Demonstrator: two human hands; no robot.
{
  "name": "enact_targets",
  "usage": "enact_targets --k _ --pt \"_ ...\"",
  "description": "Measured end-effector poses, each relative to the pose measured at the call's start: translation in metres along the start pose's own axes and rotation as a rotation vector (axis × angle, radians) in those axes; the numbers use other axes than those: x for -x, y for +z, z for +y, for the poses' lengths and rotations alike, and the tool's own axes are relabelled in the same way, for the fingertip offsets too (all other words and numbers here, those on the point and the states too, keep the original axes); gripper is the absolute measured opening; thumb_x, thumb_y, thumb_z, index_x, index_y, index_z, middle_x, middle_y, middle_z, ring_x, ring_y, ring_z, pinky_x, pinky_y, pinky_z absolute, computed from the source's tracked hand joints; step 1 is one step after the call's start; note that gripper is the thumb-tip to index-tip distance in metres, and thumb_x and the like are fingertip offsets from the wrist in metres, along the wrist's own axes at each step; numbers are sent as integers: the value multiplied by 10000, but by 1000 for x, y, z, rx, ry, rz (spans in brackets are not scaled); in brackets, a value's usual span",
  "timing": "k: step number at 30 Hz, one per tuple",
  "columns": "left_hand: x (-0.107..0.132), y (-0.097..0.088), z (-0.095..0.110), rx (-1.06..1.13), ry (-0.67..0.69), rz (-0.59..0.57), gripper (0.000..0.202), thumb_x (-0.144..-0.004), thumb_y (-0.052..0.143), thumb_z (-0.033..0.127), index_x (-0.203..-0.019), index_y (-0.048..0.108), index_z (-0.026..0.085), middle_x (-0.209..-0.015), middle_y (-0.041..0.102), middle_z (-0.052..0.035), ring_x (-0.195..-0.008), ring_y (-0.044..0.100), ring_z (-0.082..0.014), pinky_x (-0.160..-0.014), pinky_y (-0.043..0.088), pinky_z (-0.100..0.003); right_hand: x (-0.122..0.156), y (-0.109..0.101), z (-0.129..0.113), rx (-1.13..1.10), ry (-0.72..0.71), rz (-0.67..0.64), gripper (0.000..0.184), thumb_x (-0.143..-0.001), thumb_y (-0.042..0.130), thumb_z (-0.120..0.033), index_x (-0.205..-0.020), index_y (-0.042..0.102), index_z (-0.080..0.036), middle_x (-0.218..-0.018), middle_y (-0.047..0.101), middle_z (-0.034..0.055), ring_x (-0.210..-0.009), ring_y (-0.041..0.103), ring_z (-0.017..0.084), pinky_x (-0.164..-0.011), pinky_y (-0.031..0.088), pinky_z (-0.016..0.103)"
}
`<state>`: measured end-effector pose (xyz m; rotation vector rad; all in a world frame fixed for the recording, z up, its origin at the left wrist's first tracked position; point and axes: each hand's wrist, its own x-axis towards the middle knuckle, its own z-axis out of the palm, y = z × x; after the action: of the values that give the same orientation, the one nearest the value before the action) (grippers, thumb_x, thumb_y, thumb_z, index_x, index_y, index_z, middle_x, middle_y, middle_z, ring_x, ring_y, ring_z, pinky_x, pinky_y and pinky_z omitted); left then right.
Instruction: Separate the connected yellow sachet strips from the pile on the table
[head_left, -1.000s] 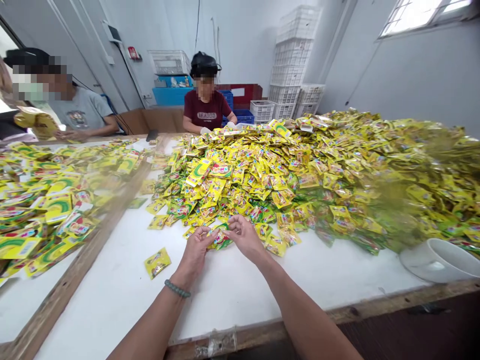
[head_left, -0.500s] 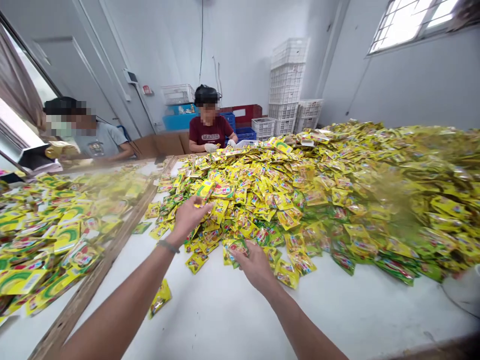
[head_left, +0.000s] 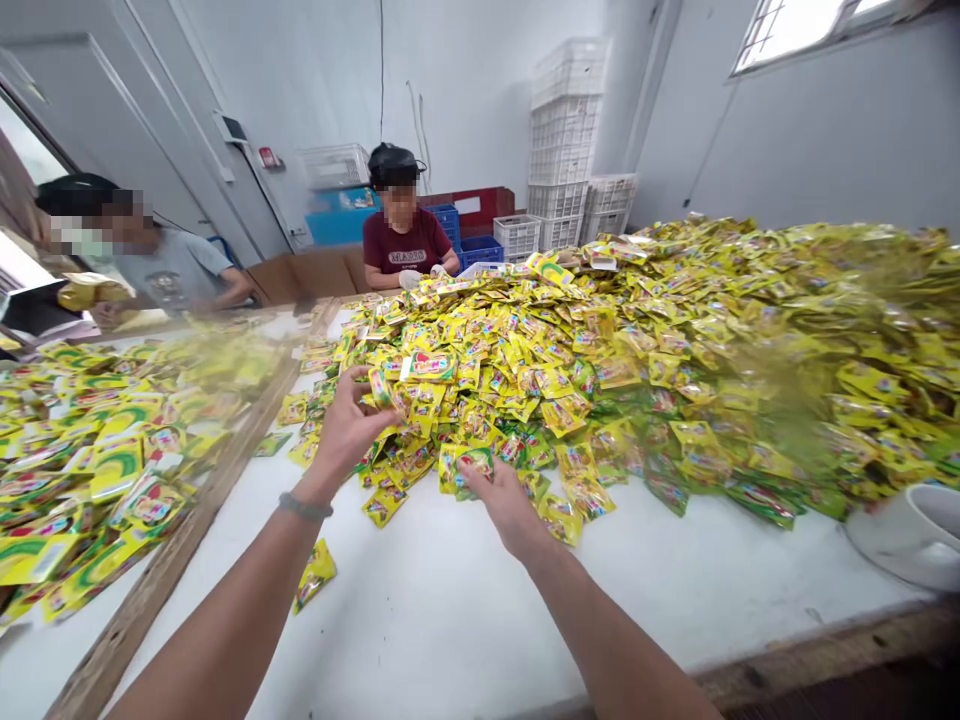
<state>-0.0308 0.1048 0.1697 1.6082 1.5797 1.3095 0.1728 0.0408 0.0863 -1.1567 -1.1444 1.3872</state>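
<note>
My left hand (head_left: 349,430), with a band on its wrist, is at the near left side of a large heap of small packets (head_left: 517,350). Its thumb and fingers pinch a yellow and green packet (head_left: 380,388), held on edge just above the heap. A yellow box with a red and green print (head_left: 430,367) lies just beyond it. My right hand (head_left: 510,505) is at the heap's front edge, its thumb over a green and yellow packet (head_left: 475,462); its other fingers are mostly hidden underneath. One loose packet (head_left: 314,575) rests on the white table (head_left: 420,620) near my left forearm.
A wooden strip (head_left: 180,540) divides the table; more yellow packs (head_left: 112,470) lie left of it. A white round container (head_left: 907,535) stands at the right. Two co-workers sit across, one in a maroon shirt (head_left: 405,240), one in grey (head_left: 169,270). Stacked white crates (head_left: 566,140) stand behind.
My left hand has drawn back a little to the left, and the packet in its fingers now shows clearly. My right hand stays on its packet. The view has shifted slightly down and right.
</note>
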Motion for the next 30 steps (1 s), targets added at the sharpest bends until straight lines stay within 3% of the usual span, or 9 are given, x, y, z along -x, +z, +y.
enact_targets --k 4,8,10,12,17,21,25,30 --pt "75 3 -16 358 -197 -133 736 -537 854 256 -1135 426 266 -965 649 8 -827 671 -189 -727 545 -302 -2 2 8 -205 97 -73 486 -740 692 -561 -1071 627 -211 -1091 685 77 -951 667 207 -832 550 354" --pt "112 3 -31 528 -373 -236 671 -556 865 249 -1115 494 239 -1043 671 -28 -909 664 -190 -787 537 -293 -2 5 13 8 121 -40 532 -691 748 -512 -1119 640 -214 -1110 679 84 -1010 648 237 -832 546 358" --pt "116 0 -34 555 -448 -315 637 -583 863 299 -1122 531 224 -1023 695 -41 -858 675 -188 -740 533 -279 -1 4 11 203 44 -27 481 -704 742 -489 -1081 673 -199 -1062 700 75 -1021 640 248 -897 514 378" --pt "115 -1 -36 519 -481 -322 591 -600 859 345 -1105 586 204 -990 716 -45 -794 682 -175 -703 518 -259 -2 2 9 326 -28 -34 451 -736 715 -481 -1074 688 -184 -1037 717 69 -1011 642 250 -942 485 392" --pt "115 10 -39 469 -550 -120 608 -510 899 395 -1026 688 153 -935 752 -63 -747 700 -196 -713 530 -286 -5 -6 7 369 -5 126 539 -795 643 -500 -1202 650 -147 -1122 702 110 -1055 640 259 -949 477 387" --pt "117 17 -37 540 -573 -88 611 -489 912 380 -1024 716 159 -928 765 -64 -779 707 -205 -761 547 -310 -5 -9 7 438 37 16 435 -767 685 -447 -1119 703 -191 -1024 731 81 -1007 654 272 -907 490 390" --pt "118 17 -43 521 -555 -164 600 -521 901 393 -1049 732 163 -998 759 -79 -850 707 -229 -803 544 -329 -4 -14 1 450 30 -77 376 -723 719 -443 -992 740 -180 -945 730 69 -967 653 281 -886 481 385" --pt "118 17 -52 400 -496 -304 520 -578 876 394 -1032 755 172 -1123 732 -81 -1021 665 -258 -888 500 -313 -5 -12 -2 321 -62 15 484 -699 685 -565 -927 717 -139 -852 697 47 -865 626 223 -837 462 329"
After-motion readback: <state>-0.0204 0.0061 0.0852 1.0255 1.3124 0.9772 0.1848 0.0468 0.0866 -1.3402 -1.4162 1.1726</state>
